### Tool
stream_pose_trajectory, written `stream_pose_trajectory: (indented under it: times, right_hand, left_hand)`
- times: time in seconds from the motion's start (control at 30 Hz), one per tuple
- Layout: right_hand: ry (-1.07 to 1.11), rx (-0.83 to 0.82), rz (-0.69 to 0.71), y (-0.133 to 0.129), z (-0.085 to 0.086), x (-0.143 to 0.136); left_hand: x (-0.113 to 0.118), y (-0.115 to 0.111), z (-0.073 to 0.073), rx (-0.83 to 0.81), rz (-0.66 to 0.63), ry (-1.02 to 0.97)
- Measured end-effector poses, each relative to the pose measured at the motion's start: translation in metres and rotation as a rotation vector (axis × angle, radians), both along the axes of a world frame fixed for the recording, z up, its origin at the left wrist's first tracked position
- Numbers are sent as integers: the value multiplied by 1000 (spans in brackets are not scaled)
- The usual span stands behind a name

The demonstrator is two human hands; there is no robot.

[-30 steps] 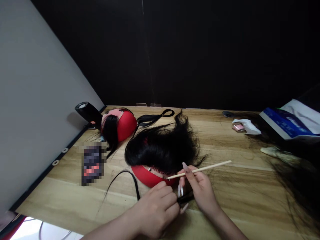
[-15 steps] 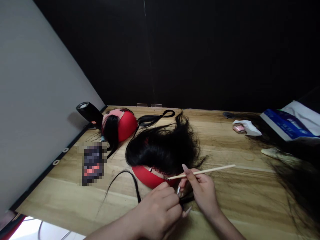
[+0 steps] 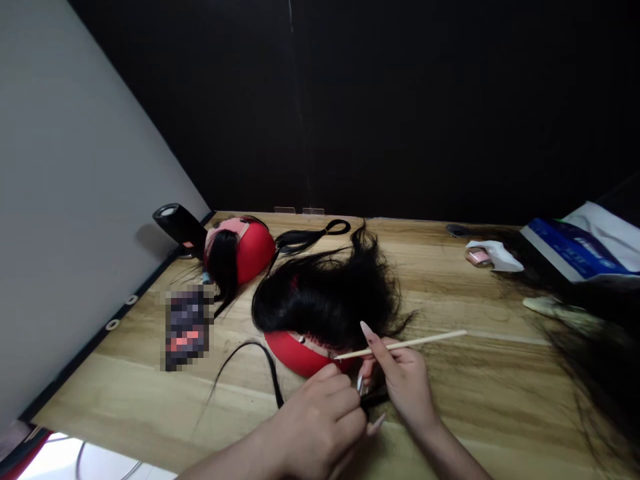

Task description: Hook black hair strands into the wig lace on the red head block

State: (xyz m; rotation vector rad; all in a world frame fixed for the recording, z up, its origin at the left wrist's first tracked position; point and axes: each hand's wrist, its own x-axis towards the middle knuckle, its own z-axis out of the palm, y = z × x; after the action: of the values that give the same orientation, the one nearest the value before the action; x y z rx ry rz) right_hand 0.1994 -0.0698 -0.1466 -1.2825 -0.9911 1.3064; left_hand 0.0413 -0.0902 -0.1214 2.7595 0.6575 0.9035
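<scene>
A red wig block (image 3: 295, 355) lies on the wooden table with black hair (image 3: 305, 293) heaped over it and a pale lace edge (image 3: 316, 345) along its front. My right hand (image 3: 407, 383) pinches a ventilating needle (image 3: 425, 339) by its light wooden handle. The needle's small metal tip is at the lace, though whether it has caught a hair is too small to tell. In front of the block, my left hand (image 3: 325, 417) is closed around a lock of black hair (image 3: 275, 377); one end trails out to the left, and hair shows between both hands.
Another red wig block (image 3: 255, 250) with pink mesh and hair sits at the back left, beside a black cylinder (image 3: 177, 223). Behind lies a tied hair bundle (image 3: 305, 239). To the right are a pink item (image 3: 477, 256), a blue-and-white packet (image 3: 575, 250) and loose dark hair (image 3: 600, 360).
My right thumb has lifted slightly, and the needle's handle end has shifted a little to the left. My left hand keeps its closed hold, having moved only slightly.
</scene>
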Motion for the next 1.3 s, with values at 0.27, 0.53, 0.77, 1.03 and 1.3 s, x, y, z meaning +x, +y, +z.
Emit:
stream_pose_trajectory:
  times: [0.27,0.53,0.77,1.03,1.3]
  right_hand:
    - [65,-130,-27,2,2,-3]
    - [85,-236,-79,2,-1,-7]
    - [46,-234,-115,-2,2,-4]
    - [-139,-13,-128,-12,11,3]
    - [-172,282,134,-3,15,20]
  left_hand:
    - [0,-1,-3,-5,3,4]
    - [-4,-1,-6,54,17,46]
    - [-8,2,-6,115,-5,10]
    - [-13,5,-2,101,14,-3]
    - [-12,6,0,116,17,-42]
